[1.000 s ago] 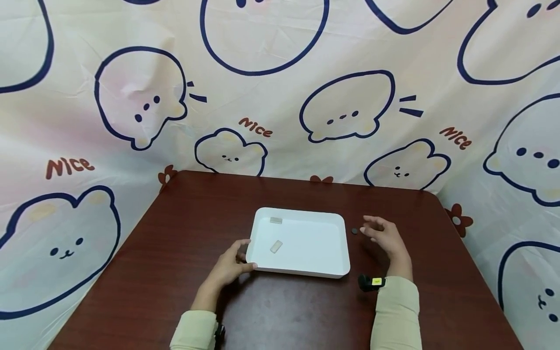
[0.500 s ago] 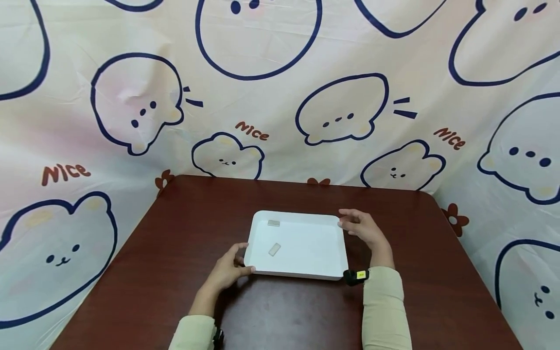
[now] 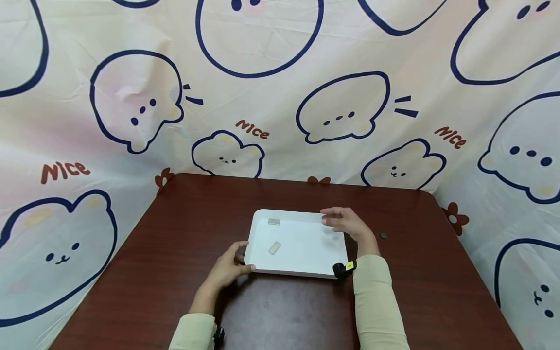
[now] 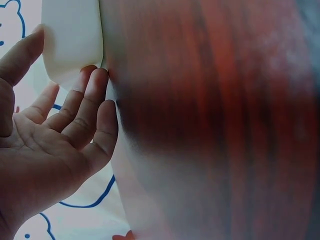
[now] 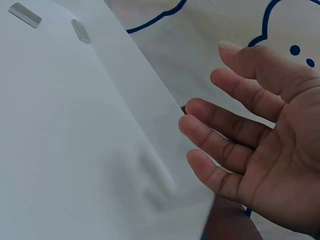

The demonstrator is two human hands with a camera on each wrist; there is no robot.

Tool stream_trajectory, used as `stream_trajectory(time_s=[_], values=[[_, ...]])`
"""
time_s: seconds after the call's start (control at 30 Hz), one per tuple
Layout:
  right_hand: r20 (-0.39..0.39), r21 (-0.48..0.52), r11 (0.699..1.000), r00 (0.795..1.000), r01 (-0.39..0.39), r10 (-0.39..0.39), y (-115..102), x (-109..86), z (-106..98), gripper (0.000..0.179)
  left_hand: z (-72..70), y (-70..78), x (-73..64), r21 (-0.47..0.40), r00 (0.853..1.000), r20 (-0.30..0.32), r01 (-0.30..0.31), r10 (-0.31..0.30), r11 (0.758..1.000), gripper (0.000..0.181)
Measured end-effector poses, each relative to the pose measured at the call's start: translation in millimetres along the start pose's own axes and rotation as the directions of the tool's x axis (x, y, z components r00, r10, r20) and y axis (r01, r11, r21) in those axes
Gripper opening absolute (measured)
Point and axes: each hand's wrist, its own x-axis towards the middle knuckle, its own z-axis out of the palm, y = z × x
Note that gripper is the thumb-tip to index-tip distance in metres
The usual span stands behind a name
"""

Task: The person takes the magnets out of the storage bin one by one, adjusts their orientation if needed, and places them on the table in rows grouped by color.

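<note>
While the left hand (image 3: 227, 266) holds the white tray (image 3: 308, 253) by its near-left corner, short of the far edge of the worktop (image 3: 302, 311), the right hand (image 3: 347, 224) hangs empty, loosely spread, over its far-right corner. Contents: two grey pieces (image 3: 274, 248). Advised: steady left grip, tray flat.

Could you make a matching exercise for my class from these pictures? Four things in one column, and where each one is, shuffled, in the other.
Column one
A. left hand
B. right hand
C. small dark disc
D. small grey pieces

Column two
1. over the right side of the white tray, holding nothing
2. lying inside the tray, in its left half
3. touching the tray's left end
4. on the brown table, to the right of the tray

Right pairs: A-3, B-1, C-4, D-2
</note>
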Motion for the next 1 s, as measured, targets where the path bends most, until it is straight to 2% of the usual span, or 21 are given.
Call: stream_trajectory(time_s=[0.43,0.67,0.8,1.0], values=[[0.102,0.051,0.998,0.994,-0.043,0.037,-6,27.8,28,0.047,-1.7,-2.1,1.5,-0.022,1.000,-0.003,0.001,-0.001,1.000,0.067],[0.205,0.105,0.987,0.974,-0.123,0.100,-10,34.8,45,0.048,-0.6,-2.2,2.6,-0.022,1.000,0.008,0.005,-0.004,1.000,0.069],[0.226,0.128,0.982,0.968,-0.137,0.105,-8,39.0,54,0.050,-0.1,-2.0,2.2,-0.027,1.000,0.013,0.010,-0.010,1.000,0.069],[0.253,0.111,0.984,0.961,-0.140,0.108,-13,45.4,67,0.047,-1.3,0.0,1.1,-0.024,1.000,0.011,0.008,-0.007,1.000,0.068]])
